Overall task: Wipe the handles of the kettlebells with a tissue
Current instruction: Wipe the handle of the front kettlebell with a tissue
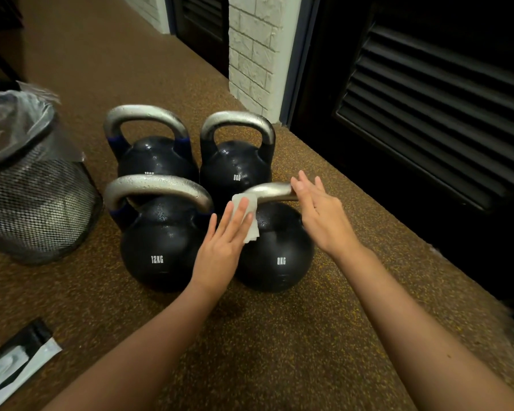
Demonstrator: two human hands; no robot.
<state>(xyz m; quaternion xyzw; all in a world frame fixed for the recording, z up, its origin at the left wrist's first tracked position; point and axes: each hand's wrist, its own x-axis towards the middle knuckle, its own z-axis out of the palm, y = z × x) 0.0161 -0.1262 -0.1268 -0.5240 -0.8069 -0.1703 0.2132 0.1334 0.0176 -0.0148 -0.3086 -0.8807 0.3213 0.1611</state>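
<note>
Hiding part of the near-right kettlebell's handle [275, 191], the tissue [245, 215] lies under the flat left hand [220, 247]; right hand [318, 212] spread.

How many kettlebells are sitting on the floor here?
4, in a two-by-two cluster: back-left kettlebell, back-right kettlebell, front-left 12KG kettlebell, and front-right 8KG kettlebell, whose handle the left hand presses a tissue against. None seems hidden.

Dim, warm indoor light falls from above, glinting off the kettlebell handles [158, 185]. The louvred doors [428, 114] at 2 o'clock sink into black. Wide-angle bending curves the edges; the hands blur slightly.
</note>
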